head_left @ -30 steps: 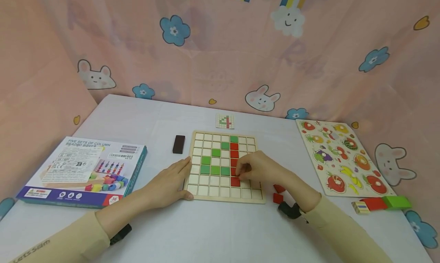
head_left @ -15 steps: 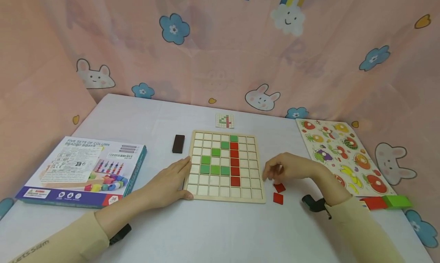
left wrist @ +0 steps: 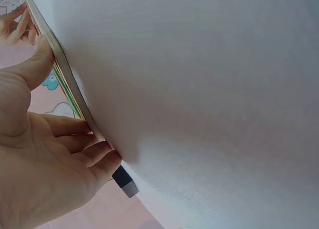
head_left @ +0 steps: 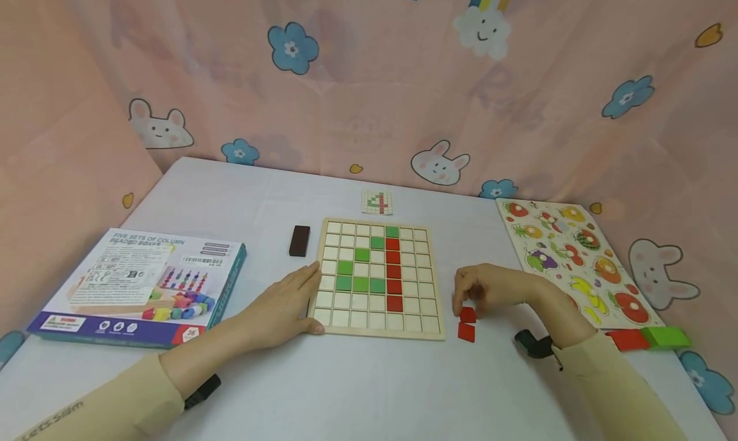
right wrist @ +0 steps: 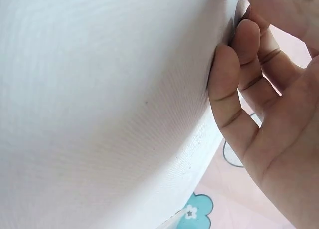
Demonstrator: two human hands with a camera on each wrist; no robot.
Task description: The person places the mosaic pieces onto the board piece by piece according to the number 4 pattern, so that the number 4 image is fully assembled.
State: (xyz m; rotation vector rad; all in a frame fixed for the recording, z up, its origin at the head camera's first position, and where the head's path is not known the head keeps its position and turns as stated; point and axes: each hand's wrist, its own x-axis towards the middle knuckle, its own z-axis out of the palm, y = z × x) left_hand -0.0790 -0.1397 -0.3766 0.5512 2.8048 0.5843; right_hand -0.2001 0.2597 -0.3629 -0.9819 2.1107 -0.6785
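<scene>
A wooden grid board (head_left: 423,284) lies flat in the head view, with green tiles (head_left: 360,284) stepped across it and a column of red tiles (head_left: 394,272). Along its left edge rests my left hand (head_left: 282,306), thumb and fingers extended; the left wrist view shows these fingertips against the board's side (left wrist: 70,79). My right hand (head_left: 492,287) is right of the board, fingers bent downward. Its fingertips are at a loose red tile (head_left: 468,315), partly covering it. Another red tile (head_left: 466,332) lies just in front. In the right wrist view the fingertips (right wrist: 224,64) meet the cloth.
A small pattern card (head_left: 377,202) lies behind the board, and a dark brown block (head_left: 300,241) at its upper left. A boxed bead set (head_left: 138,287) stands left. At right are a fruit puzzle board (head_left: 556,236), a red block (head_left: 628,340) and a green block (head_left: 665,338).
My right hand has left the red column on the board and moved right to the loose red tiles. The farther loose tile has turned slightly. My left hand stays at the board's edge.
</scene>
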